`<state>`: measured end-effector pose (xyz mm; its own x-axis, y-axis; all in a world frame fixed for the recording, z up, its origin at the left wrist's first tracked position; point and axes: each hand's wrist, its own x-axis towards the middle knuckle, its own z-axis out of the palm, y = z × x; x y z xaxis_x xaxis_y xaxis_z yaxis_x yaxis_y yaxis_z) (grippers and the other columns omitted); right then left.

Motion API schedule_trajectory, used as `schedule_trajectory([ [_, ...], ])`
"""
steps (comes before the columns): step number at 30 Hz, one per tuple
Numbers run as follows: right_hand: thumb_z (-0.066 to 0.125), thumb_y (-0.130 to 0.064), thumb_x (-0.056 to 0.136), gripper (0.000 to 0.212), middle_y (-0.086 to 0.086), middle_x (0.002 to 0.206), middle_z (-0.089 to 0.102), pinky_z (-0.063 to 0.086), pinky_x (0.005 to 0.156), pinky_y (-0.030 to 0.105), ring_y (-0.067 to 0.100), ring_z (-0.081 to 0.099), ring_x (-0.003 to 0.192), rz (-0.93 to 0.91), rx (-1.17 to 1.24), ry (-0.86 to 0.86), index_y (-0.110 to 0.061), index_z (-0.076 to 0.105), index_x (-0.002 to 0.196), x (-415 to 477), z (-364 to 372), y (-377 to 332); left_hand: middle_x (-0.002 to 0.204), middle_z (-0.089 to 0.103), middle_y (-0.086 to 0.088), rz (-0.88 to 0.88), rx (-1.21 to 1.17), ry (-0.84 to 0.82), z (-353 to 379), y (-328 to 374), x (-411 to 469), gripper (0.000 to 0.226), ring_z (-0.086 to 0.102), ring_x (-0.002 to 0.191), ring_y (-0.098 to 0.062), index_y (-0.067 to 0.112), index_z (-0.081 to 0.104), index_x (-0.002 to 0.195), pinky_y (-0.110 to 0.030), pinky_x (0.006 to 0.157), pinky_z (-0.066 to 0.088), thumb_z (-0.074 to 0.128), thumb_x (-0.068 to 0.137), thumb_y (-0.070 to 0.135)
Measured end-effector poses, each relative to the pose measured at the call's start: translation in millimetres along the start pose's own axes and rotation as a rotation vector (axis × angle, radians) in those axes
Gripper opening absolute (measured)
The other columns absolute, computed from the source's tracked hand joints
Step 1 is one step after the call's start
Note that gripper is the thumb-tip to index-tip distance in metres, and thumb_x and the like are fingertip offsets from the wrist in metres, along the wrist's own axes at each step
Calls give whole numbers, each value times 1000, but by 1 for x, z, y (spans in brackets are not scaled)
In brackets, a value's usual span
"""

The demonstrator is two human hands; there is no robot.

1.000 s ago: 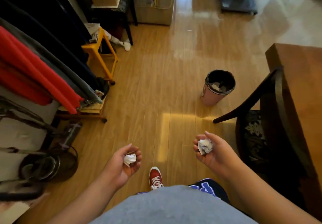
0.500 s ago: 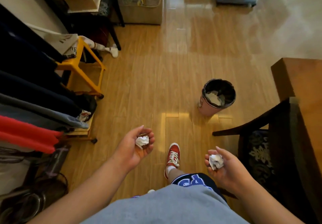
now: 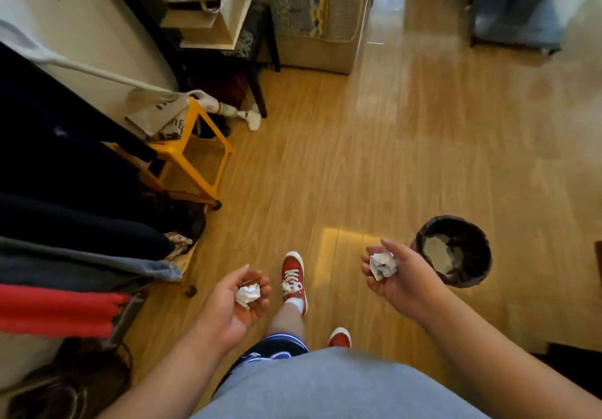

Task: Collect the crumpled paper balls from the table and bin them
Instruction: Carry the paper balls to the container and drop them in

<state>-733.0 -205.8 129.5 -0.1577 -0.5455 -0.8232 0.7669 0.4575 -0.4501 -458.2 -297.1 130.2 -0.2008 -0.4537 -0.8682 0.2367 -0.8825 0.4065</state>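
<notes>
your left hand (image 3: 237, 304) cups a small white crumpled paper ball (image 3: 248, 294) in the palm, fingers loosely curled round it. your right hand (image 3: 400, 275) holds a second crumpled paper ball, white with grey print (image 3: 383, 265), the same way, fingers half curled. the right hand is just beside the round bin with the black liner (image 3: 469, 275), on its left, not over the opening. the bin stands on the light wooden plank floor (image 3: 391, 158), with crumpled paper already inside. the left hand is well apart from the bin, near your red sneaker (image 3: 294, 280).

handling guess: both balls are very light, soft, crushable, not slippery, with nothing to break. a loose cupped hold across the whole ball is enough. they're light enough to bounce off the rim, so let go low over the opening. can't make out the table here, so can't tell if more balls are left.
</notes>
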Motion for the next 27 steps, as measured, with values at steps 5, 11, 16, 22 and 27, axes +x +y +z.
schedule_trajectory([
  [5,53,-31,92,24,9,80,67,50,53,28,19,65,64,14,15,-29,-10,63,90,57,57,-65,69,68,-10,-18,-8,-7,32,67,60,33,66,58,-20,9,70,71,-26,48,53,55,91,31],
  [11,54,-31,91,24,9,73,70,52,47,25,18,67,59,1,113,59,-9,64,89,101,74,-138,70,68,-8,-65,103,-96,111,159,124,27,66,60,-19,9,66,81,-27,48,53,54,91,30],
  [16,56,-33,91,26,10,79,67,52,46,27,20,66,62,-27,256,182,-8,65,92,111,46,-177,71,68,-8,-88,280,-185,201,208,158,25,65,61,-18,10,65,84,-27,49,53,53,92,30],
  [22,52,-31,92,26,12,86,60,49,49,27,23,58,70,-26,387,283,-7,60,95,128,-3,-220,68,65,-7,-141,372,-292,327,225,200,25,63,58,-17,10,62,80,-23,49,51,50,93,29],
  [27,54,-30,92,21,12,90,58,44,60,28,23,56,76,8,496,311,-10,59,88,160,-45,-277,69,65,-8,-156,431,-319,430,225,236,25,63,58,-17,10,61,81,-22,49,51,50,93,28],
])
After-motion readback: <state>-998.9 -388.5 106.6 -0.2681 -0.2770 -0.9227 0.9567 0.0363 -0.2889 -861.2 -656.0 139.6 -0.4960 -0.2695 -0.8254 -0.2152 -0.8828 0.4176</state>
